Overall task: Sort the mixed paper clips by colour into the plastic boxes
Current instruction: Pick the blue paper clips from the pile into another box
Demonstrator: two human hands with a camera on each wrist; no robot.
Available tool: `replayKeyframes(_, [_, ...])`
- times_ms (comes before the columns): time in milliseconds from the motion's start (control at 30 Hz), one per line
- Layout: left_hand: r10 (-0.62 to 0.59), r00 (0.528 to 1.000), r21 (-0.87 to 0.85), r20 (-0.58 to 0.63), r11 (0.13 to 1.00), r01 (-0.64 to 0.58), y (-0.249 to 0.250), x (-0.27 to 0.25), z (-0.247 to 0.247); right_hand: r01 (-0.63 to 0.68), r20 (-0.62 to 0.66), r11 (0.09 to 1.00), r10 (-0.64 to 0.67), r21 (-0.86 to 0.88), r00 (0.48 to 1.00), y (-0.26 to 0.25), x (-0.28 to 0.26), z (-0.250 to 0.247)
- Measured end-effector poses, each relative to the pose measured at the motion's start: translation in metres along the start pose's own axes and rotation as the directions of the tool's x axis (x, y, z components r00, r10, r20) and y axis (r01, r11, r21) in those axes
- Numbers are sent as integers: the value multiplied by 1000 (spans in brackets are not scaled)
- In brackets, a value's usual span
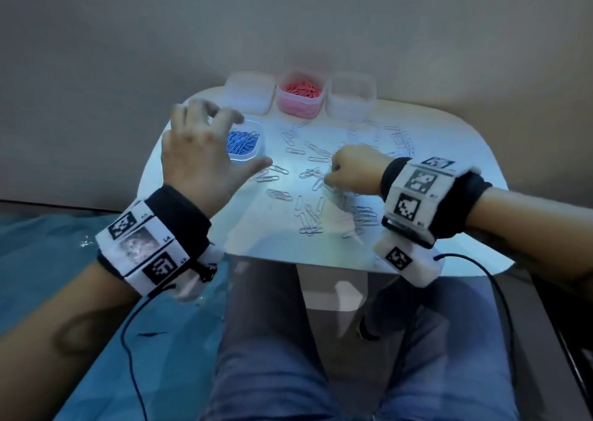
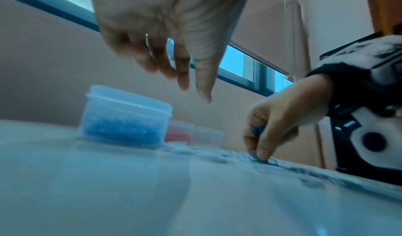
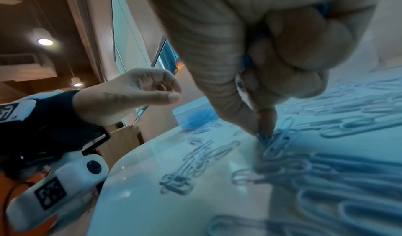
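My left hand (image 1: pixel 247 140) hovers over the clear box of blue clips (image 1: pixel 245 151), fingers spread and holding nothing. In the left wrist view the left hand (image 2: pixel 193 92) hangs above that box (image 2: pixel 126 119). My right hand (image 1: pixel 329 178) is curled at the table's middle. Its thumb and forefinger pinch a blue paper clip (image 3: pixel 264 135) lying among pale clips, and more blue clips (image 3: pixel 254 38) are tucked under the curled fingers. Several silver-white clips (image 1: pixel 308 209) lie scattered over the white table (image 1: pixel 256 247).
Three boxes stand along the far edge: a clear one (image 1: pixel 248 95) at left, one of pink-red clips (image 1: pixel 300 95) in the middle, a clear one (image 1: pixel 351 98) at right. Cables trail from both wrist bands. My knees are under the near edge.
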State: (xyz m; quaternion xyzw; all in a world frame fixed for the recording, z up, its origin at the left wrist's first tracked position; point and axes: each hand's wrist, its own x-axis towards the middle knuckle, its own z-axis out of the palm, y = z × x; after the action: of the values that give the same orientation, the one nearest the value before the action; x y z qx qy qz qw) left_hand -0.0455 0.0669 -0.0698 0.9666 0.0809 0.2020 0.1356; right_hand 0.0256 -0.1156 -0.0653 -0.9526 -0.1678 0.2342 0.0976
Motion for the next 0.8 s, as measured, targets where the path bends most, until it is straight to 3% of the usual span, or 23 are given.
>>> replayKeyframes(67, [-109, 984, 124, 143, 988, 92, -1, 8, -2, -38, -2, 963, 40, 268, 999, 3, 3, -13])
replayKeyframes(133, [-214, 924, 119, 316, 976, 185, -5, 18, 2, -71, 11, 821, 78, 566, 997, 9, 6, -27])
replayKeyframes(200, [-242, 877, 72, 416, 970, 233, -9, 27, 9, -114, 98, 663, 62, 740, 993, 15, 8, -38])
replayKeyframes(300, [-241, 885, 25, 398, 967, 252, -7, 33, 12, -134, 167, 471, -29, 872, 986, 14, 8, -44])
replayKeyframes(467, [-49, 954, -191, 294, 975, 109, 17, 28, -1, 27, -5, 123, -170, 992, 985, -22, 2, -64])
replayKeyframes(533, [6, 957, -317, 291, 944, 90, 29, 23, -7, 63, -50, 55, -206, 997, 977, -41, -1, -69])
replayKeyframes(600, [16, 961, -442, 276, 890, 112, 39, 18, -11, 108, -81, 135, -196, 985, 977, -55, -4, -67])
replayKeyframes(667, [-13, 966, -554, 259, 817, 160, 47, 10, -12, 236, -191, 357, -158, 904, 969, -61, -7, -59])
replayKeyframes(733, [-52, 966, -649, 252, 732, 209, 54, 0, -11, 366, -310, 601, -199, 711, 930, -59, -11, -51])
replayKeyframes(800, [-85, 963, -699, 257, 672, 246, 58, -8, -10, 407, -313, 736, -273, 541, 910, -53, -15, -48])
